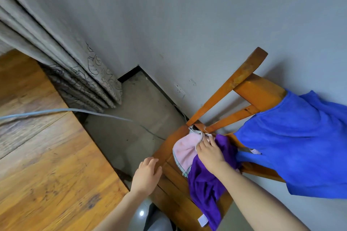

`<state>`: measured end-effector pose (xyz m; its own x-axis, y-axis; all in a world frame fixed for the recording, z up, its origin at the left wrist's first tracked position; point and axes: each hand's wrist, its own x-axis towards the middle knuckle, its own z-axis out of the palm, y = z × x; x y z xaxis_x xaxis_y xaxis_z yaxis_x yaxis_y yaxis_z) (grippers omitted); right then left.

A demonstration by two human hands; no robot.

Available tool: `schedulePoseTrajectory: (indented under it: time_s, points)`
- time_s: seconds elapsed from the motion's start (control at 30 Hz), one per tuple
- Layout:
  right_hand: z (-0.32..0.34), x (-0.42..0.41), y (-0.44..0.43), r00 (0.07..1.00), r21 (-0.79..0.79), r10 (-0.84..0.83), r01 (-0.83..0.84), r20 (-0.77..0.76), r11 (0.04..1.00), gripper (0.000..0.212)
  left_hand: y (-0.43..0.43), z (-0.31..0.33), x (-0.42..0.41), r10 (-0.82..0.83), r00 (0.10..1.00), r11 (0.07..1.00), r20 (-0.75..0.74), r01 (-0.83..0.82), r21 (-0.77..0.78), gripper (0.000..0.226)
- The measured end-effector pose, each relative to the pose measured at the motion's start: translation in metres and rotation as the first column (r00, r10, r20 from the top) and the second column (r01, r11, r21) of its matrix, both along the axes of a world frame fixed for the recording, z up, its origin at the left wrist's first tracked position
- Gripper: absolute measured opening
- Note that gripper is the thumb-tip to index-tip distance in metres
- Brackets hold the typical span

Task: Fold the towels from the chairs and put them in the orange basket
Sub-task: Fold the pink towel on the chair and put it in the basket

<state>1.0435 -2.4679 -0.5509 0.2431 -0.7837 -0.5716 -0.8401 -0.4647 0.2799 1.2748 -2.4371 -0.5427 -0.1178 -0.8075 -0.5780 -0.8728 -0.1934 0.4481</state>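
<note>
While left grip hovers slack-fingered beside chair seat, right grip pinching pink towel, purple towel beneath.

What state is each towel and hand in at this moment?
pink towel, unfolded, crumpled on the chair seat.
purple towel, unfolded, hanging over the seat's edge.
blue towel, unfolded, draped over the chair back.
left hand, open, empty.
right hand, on the pink towel's edge; grip unclear.
</note>
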Motion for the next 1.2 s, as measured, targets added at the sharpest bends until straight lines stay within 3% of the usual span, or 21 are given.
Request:
schedulePoseTrajectory:
  time_s: [0.13, 0.23, 0.37, 0.5, 0.6, 0.73, 0.83, 0.9, 1.0, 1.1, 1.2]
  points:
    - [-0.001, -0.004, 0.002, 0.999, 0.083, 0.050, -0.049, -0.010, 0.995, 0.039, 0.000, -0.002, 0.000, 0.038, 0.999, 0.999, -0.016, -0.038, 0.008, 0.040]
    - [0.011, 0.001, 0.003, 0.999, 0.038, 0.032, -0.032, 0.008, 0.999, 0.024, -0.001, -0.002, -0.001, 0.037, 0.999, 0.999, -0.027, -0.036, 0.010, 0.040]
    - [0.031, 0.001, 0.013, 0.979, -0.027, -0.101, 0.108, 0.179, 0.994, 0.018, -0.002, 0.007, -0.010, -0.002, 0.998, 1.000, -0.059, 0.003, 0.022, 0.040]
    - [0.071, -0.002, 0.018, 0.946, -0.119, -0.102, 0.144, 0.309, 0.982, 0.033, -0.012, 0.024, -0.025, -0.062, 0.991, 0.998, -0.115, 0.062, 0.000, 0.042]
    - [0.106, -0.007, 0.022, 0.913, -0.093, -0.200, 0.247, 0.356, 0.964, 0.041, -0.018, 0.041, -0.037, -0.146, 0.970, 0.989, -0.197, 0.141, -0.037, 0.051]
    - [0.145, -0.007, 0.030, 0.905, -0.161, -0.142, 0.222, 0.401, 0.962, 0.044, -0.018, 0.070, -0.056, -0.297, 0.906, 0.955, -0.302, 0.277, -0.108, 0.063]
    - [0.175, -0.007, 0.036, 0.869, -0.232, -0.099, 0.237, 0.485, 0.943, 0.026, -0.014, 0.093, -0.070, -0.363, 0.865, 0.931, -0.346, 0.324, -0.168, 0.071]
    - [0.191, -0.010, 0.043, 0.819, -0.180, -0.129, 0.272, 0.559, 0.945, 0.012, -0.008, 0.108, -0.079, -0.379, 0.843, 0.922, -0.380, 0.308, -0.235, 0.075]
    - [0.215, -0.015, 0.057, 0.733, -0.128, -0.183, 0.346, 0.655, 0.929, 0.025, -0.003, 0.133, -0.088, -0.401, 0.815, 0.907, -0.419, 0.289, -0.306, 0.043]
    - [0.237, -0.027, 0.067, 0.674, -0.188, -0.168, 0.421, 0.719, 0.887, 0.035, -0.006, 0.154, -0.091, -0.298, 0.811, 0.940, -0.504, 0.158, -0.302, 0.020]
    - [0.265, -0.040, 0.073, 0.611, -0.224, -0.145, 0.486, 0.778, 0.845, 0.024, -0.010, 0.191, -0.094, -0.259, 0.788, 0.939, -0.559, 0.070, -0.335, 0.010]
